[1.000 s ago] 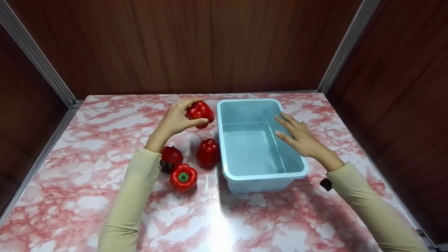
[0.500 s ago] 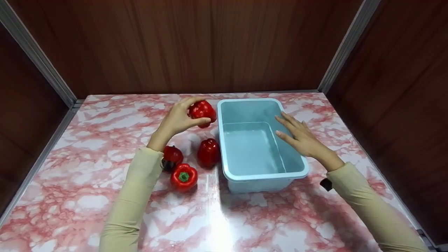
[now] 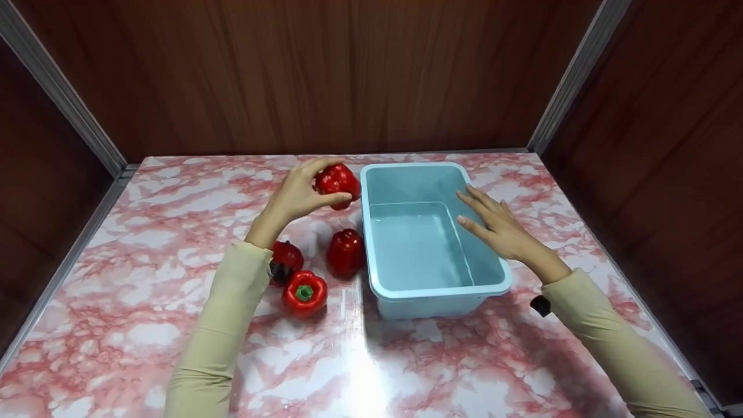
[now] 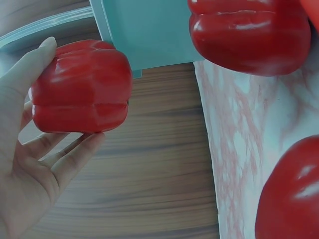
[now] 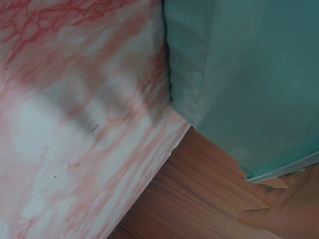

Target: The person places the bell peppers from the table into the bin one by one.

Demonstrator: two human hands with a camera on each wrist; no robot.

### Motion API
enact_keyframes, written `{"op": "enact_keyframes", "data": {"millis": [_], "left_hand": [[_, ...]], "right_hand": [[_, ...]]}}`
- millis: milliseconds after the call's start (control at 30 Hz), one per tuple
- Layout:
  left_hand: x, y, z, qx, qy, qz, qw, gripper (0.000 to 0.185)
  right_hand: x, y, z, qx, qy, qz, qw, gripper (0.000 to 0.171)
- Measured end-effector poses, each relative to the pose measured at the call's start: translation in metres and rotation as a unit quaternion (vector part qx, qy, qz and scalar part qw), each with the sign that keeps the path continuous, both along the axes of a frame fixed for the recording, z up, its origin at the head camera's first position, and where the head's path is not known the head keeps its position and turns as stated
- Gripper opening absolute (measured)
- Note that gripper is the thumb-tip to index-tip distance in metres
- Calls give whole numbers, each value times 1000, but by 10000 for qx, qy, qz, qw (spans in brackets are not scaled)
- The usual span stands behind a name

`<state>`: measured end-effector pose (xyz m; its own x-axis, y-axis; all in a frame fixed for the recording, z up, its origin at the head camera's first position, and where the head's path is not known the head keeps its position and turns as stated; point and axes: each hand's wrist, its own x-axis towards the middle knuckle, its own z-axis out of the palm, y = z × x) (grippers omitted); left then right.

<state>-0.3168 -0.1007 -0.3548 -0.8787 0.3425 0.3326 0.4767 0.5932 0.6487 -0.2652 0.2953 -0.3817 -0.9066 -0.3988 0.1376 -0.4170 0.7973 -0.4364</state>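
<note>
My left hand (image 3: 299,194) grips a red bell pepper (image 3: 336,181) (image 4: 79,87) in the air, just left of the rim of a light blue plastic bin (image 3: 371,244). The thumb and fingers (image 4: 30,74) curl round the pepper. My right hand (image 3: 493,223) lies with straight fingers on the bin's right rim (image 5: 279,172); its palm (image 5: 294,214) shows under the edge. The bin has nothing in it. Three more red peppers lie on the table left of the bin: one (image 3: 346,252) against its wall, one (image 3: 285,258) partly behind my left sleeve, one (image 3: 304,294) stem up.
The pink marbled table (image 3: 145,325) is boxed in by brown wooden walls (image 3: 348,75) at the back and both sides. Metal strips (image 3: 64,110) run along the corners. My beige sleeves (image 3: 215,337) reach in from the front.
My left hand has carried the pepper slightly up and to the right, closer to the bin's rim. The right hand and the bin have stayed put.
</note>
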Motion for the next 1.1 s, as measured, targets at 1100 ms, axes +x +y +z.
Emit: {"op": "enact_keyframes", "data": {"millis": [1100], "left_hand": [[1, 9, 11, 70, 300, -150, 9994, 69]], "right_hand": [[2, -1, 1, -29, 2, -27, 10000, 56]]}}
